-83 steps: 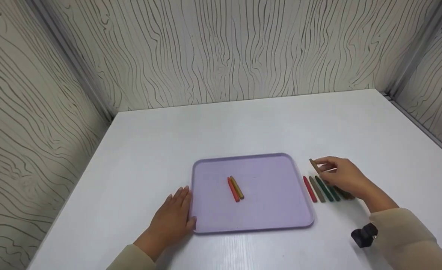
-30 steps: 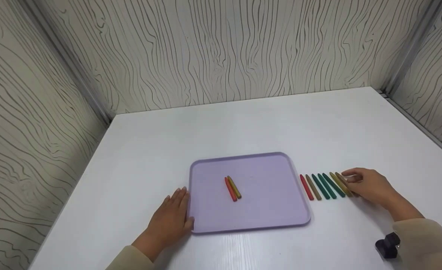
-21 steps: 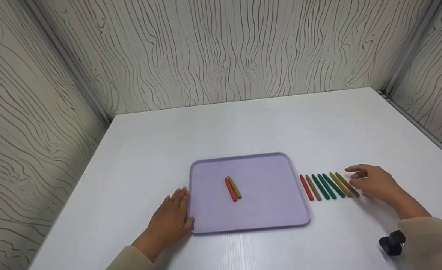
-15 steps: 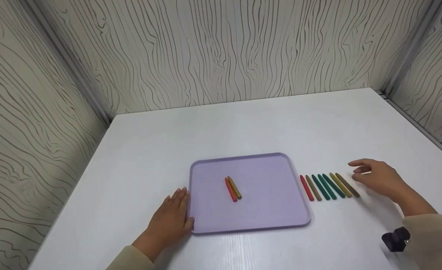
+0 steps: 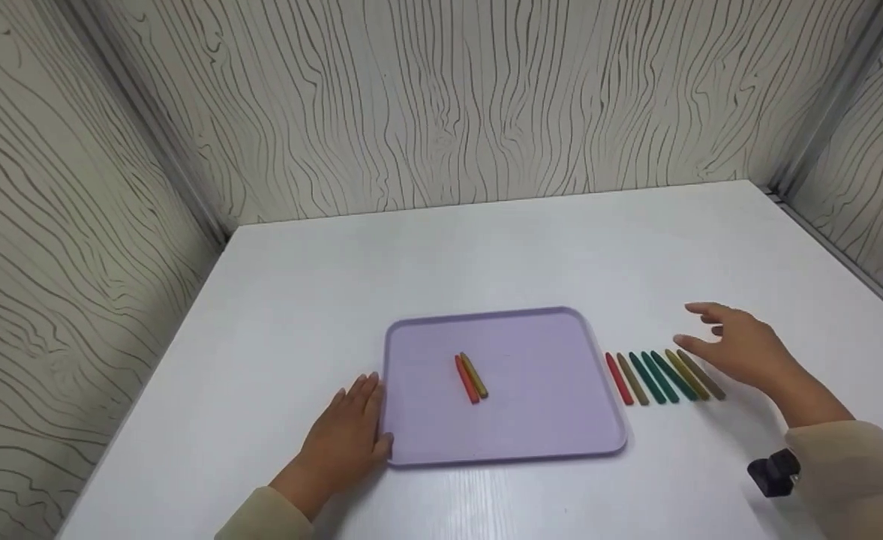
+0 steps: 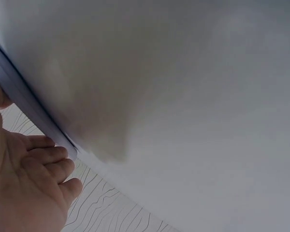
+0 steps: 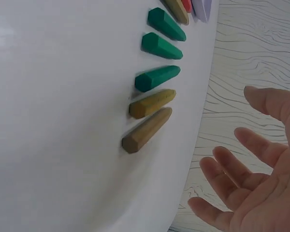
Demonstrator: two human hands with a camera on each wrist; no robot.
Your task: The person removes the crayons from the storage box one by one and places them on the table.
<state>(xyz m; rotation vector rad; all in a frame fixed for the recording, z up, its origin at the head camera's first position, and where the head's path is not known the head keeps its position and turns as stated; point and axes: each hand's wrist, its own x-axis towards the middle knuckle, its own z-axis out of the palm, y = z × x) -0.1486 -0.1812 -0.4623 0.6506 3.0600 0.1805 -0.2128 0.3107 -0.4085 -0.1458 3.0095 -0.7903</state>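
Note:
My left hand (image 5: 342,431) lies flat on the table, fingers straight along the left edge of a lilac tray (image 5: 539,405); its thumb touches the rim. In the tray, a red crayon (image 5: 466,380) and a gold crayon (image 5: 476,375) lie side by side. Right of the tray runs a slanted row: a red crayon (image 5: 619,379), a brown crayon (image 5: 632,379), several green ones, a yellow-gold crayon (image 5: 686,374) and, at the right end, another brown crayon (image 7: 147,130). Above that end hovers my right hand (image 5: 749,352), fingers spread and holding nothing.
A white table (image 5: 441,262) carries everything, with wood-grain patterned panels (image 5: 441,105) behind and at the sides. A small black device (image 5: 775,472) sits at the right sleeve's cuff.
The right hand, which pinched a brown crayon above the row, set it down at the row's right end, let go and lifted away with fingers spreading. The left hand stayed put.

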